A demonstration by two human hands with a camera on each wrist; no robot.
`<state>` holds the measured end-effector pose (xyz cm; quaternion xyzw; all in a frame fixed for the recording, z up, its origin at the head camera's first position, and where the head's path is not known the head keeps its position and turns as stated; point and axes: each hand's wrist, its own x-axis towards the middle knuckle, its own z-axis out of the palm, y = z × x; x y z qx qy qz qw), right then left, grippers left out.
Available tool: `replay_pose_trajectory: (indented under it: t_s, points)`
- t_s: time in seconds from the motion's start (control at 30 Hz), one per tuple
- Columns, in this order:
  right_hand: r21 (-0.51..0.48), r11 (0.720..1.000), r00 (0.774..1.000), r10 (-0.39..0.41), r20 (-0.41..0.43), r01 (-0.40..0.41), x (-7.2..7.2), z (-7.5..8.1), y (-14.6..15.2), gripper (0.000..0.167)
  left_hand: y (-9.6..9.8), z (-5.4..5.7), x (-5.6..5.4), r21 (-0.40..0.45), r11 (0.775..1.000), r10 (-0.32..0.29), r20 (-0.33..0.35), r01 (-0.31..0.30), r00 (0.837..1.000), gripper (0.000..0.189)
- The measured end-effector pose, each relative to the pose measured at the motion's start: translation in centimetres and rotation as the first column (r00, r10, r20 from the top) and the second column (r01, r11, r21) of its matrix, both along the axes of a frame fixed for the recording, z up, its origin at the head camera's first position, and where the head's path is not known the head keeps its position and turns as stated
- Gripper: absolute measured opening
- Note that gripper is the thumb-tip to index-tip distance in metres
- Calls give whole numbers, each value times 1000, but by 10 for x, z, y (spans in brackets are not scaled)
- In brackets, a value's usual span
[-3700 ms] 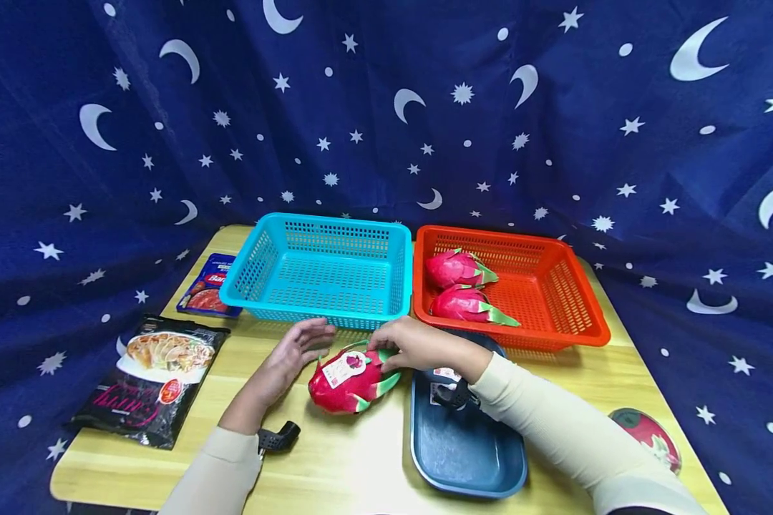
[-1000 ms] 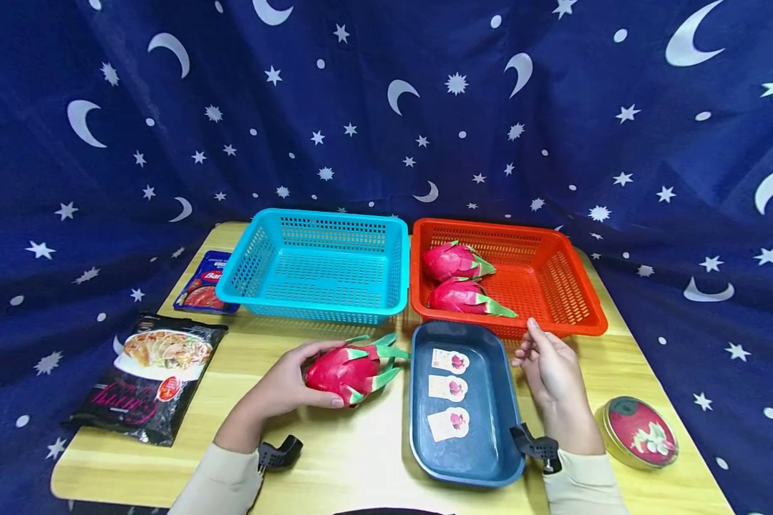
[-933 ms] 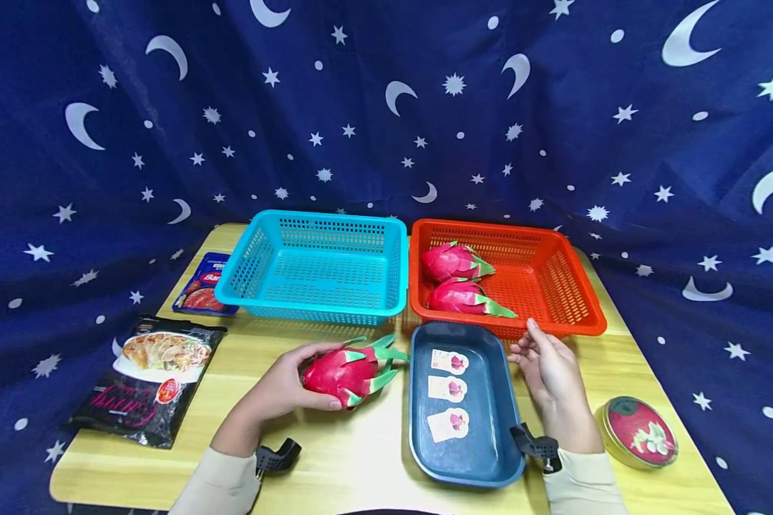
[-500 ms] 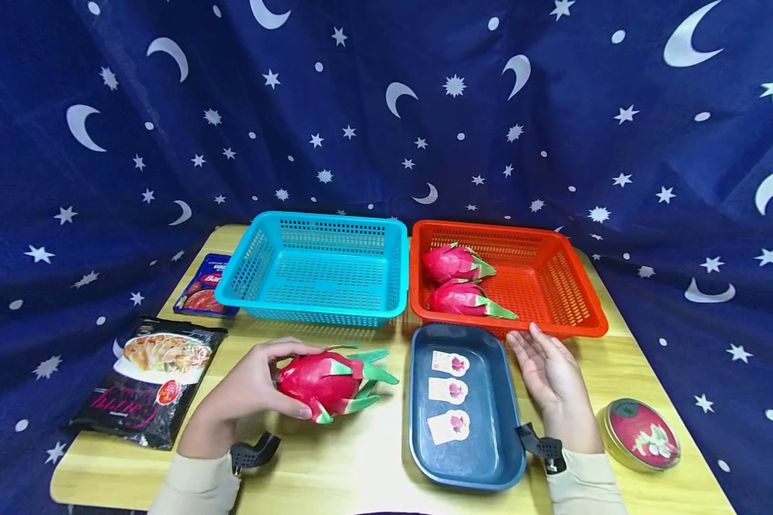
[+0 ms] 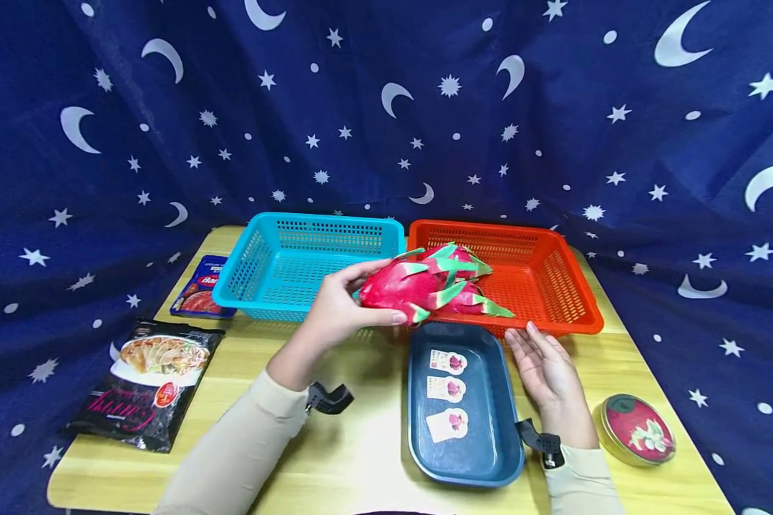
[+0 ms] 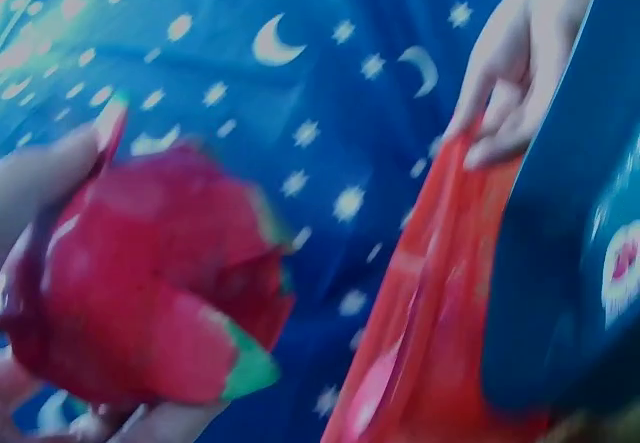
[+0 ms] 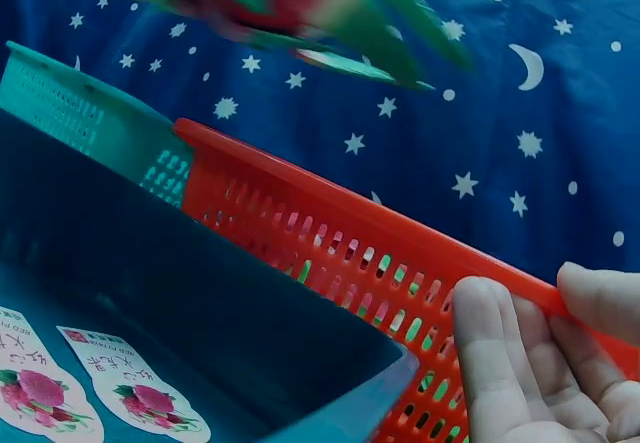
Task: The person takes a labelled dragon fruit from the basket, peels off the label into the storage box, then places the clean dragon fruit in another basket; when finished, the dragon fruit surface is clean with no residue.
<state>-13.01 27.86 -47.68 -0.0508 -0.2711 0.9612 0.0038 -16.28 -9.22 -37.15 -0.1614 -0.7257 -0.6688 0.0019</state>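
My left hand (image 5: 343,304) grips a pink dragon fruit (image 5: 402,290) with green leaf tips, held up over the near left rim of the red basket (image 5: 541,282). In the left wrist view, the held dragon fruit (image 6: 160,283) has fingers round its far end. Inside the red basket lie two more dragon fruits (image 5: 467,299), partly hidden behind the held one. My right hand (image 5: 550,368) pinches the basket's front rim, thumb above and fingers against the outer wall (image 7: 400,293). Three white labels (image 5: 447,388) with fruit pictures lie in the dark blue tray (image 5: 467,461).
A turquoise basket (image 5: 315,311) stands left of the red one. A blue packet (image 5: 202,290) and a black curry bag (image 5: 148,383) lie at the left. The round tin (image 5: 638,429) sits right of my right wrist. A starry blue curtain (image 5: 386,107) hangs behind the table.
The white label left the held dragon fruit and a third label now lies in the tray. My left hand then lifted the fruit up and rightward; my right hand moved to the red basket's rim.
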Motion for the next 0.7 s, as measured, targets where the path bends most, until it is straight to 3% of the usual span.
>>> replay_pose_trajectory:
  t_s: [0.13, 0.27, 0.4, 0.53, 0.7]
  points:
    - [1, 1000, 999, 11, -31, -11, -3, -5, 0, 14, 58, 3, -23, -12, 999, 37, 21, -37, 999, 77]
    - [-11, 1000, 996, 14, -87, -15, -4, -8, 0, 17, 126, 5, -46, -149, 986, 81, 18, -77, 997, 80]
    - [5, 1000, 993, 29, -115, -29, -5, -7, -3, 21, 180, 2, -64, -337, 928, 160, -32, -161, 987, 84]
    - [38, 999, 994, 22, -110, -18, -5, -7, -3, 21, 221, -10, -80, -453, 862, 221, -71, -229, 973, 84]
    - [38, 999, 994, -2, -113, 7, -1, -8, 1, 19, 264, -25, -90, -489, 831, 279, -46, -265, 959, 82]
